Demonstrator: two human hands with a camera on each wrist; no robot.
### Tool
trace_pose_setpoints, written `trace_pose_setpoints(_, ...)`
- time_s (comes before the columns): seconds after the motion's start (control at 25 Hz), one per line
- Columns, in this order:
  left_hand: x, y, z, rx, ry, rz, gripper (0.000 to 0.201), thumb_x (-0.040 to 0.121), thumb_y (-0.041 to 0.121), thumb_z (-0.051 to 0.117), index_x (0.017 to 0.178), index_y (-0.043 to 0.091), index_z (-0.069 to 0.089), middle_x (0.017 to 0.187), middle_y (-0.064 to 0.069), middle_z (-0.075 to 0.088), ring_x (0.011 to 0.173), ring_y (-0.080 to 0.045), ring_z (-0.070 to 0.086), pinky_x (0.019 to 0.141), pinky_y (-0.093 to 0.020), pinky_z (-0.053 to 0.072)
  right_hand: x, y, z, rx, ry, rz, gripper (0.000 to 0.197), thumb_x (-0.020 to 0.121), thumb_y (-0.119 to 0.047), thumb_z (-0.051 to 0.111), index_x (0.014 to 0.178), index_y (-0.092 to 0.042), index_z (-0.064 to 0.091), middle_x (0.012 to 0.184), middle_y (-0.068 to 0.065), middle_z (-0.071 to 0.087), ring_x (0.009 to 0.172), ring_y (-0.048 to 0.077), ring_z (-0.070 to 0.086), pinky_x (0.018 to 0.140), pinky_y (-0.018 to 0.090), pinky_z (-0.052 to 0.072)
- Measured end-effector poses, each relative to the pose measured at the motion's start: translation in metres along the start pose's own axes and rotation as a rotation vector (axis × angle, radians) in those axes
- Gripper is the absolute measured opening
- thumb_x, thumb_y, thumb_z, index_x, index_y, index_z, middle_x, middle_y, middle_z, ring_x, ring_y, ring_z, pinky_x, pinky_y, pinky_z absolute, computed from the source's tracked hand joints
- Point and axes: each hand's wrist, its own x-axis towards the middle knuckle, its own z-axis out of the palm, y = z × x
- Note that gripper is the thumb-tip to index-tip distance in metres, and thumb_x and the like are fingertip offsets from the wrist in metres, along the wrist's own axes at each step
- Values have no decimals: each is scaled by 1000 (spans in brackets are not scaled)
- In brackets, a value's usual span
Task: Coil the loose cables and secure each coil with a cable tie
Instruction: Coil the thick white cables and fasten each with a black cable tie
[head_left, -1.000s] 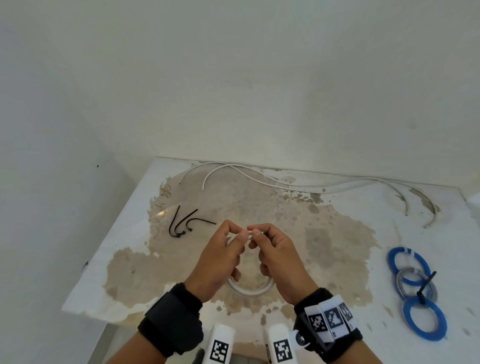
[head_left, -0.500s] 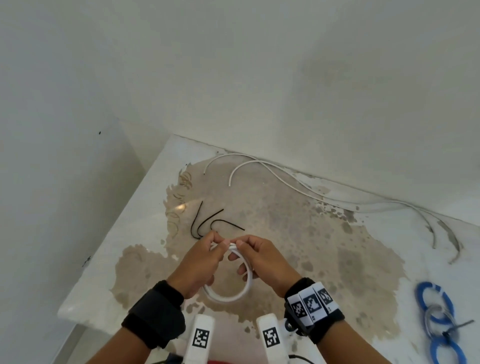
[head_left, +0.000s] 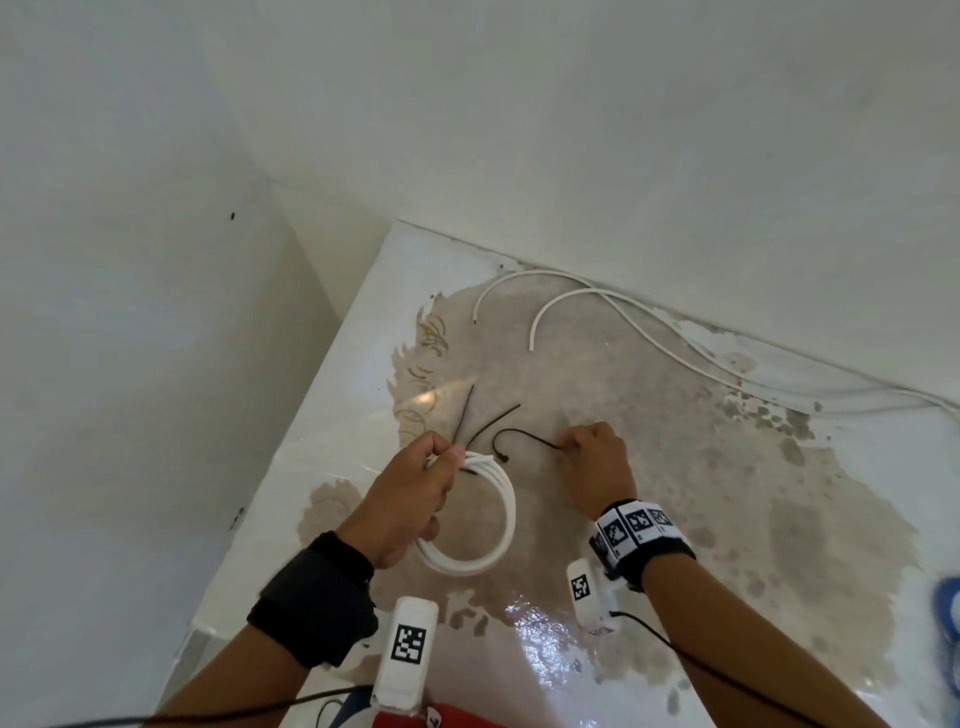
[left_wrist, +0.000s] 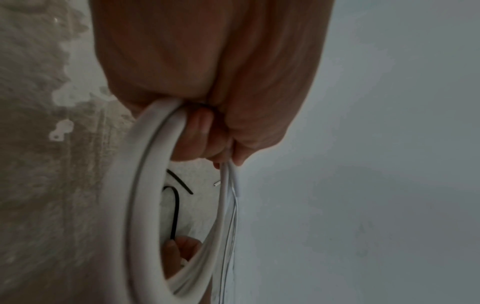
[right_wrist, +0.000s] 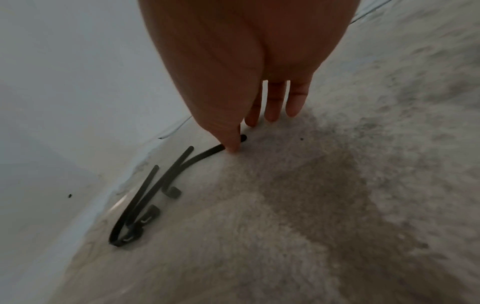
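My left hand (head_left: 441, 460) grips a white cable coil (head_left: 501, 519) of several loops, held just above the table near its left edge. In the left wrist view the fingers (left_wrist: 202, 133) curl round the top of the coil (left_wrist: 142, 185). My right hand (head_left: 567, 449) is apart from the coil, to its right. Its thumb (right_wrist: 231, 144) and forefinger pinch the tail of a black cable tie (right_wrist: 205, 154) that lies on the table (head_left: 519, 432). Two more black ties (head_left: 470, 410) (right_wrist: 145, 195) lie just left of it.
Two loose white cables (head_left: 571, 296) run along the back wall on the worn table (head_left: 675, 519). Blue coils (head_left: 948, 603) show at the right edge of the head view. Walls close off the left and back. The table's left edge (head_left: 322, 415) is close to my left hand.
My right hand has let go of the coil and moved right to the black tie. My left hand now holds the coil alone.
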Motion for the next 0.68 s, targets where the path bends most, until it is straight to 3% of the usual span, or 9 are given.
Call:
trace_pose_setpoints(0.08,0,1,2,-1,-4,-4,19,105,28,49,89,16,50,61,6,35,48,-8,21,42,-22,19,-6,3,-4,58,56,12,12,99,-19,58,107,-16,67,116,8,59,106,30,57,89,35,47)
trace_pose_setpoints(0.16,1,3,10,23,-9,2,20,105,28,48,90,15,50,61,5,35,47,-8,23,42,-23,20,-29,6,-17,257,107,58,6,100,-18,57,97,-21,61,104,2,65,93,22,62,76,27,45)
trace_pose_setpoints(0.24,3,8,23,61,11,24,22,105,29,48,88,15,49,61,3,35,46,-8,23,41,-23,22,-63,3,-43,498,62,47,11,100,-19,59,93,-27,59,91,-4,69,80,18,68,69,24,45)
trace_pose_setpoints(0.36,5,20,54,116,40,81,23,105,30,47,87,16,47,62,3,35,46,-7,25,42,-23,23,-118,-1,-91,757,-101,-39,19,99,-9,58,102,-26,65,80,-2,69,71,15,69,63,21,46)
trace_pose_setpoints(0.44,5,29,79,124,33,117,22,105,30,47,89,16,48,63,3,35,46,-7,25,42,-23,23,-140,5,-114,805,-165,-64,23,97,-3,54,95,-19,70,73,-2,67,67,14,66,61,24,44)
trace_pose_setpoints(0.68,-5,41,159,309,62,306,21,103,36,49,99,17,55,65,2,44,47,-10,34,45,-28,32,-172,60,-148,882,-223,9,25,95,-3,54,92,-11,77,72,0,71,68,14,71,62,26,49)
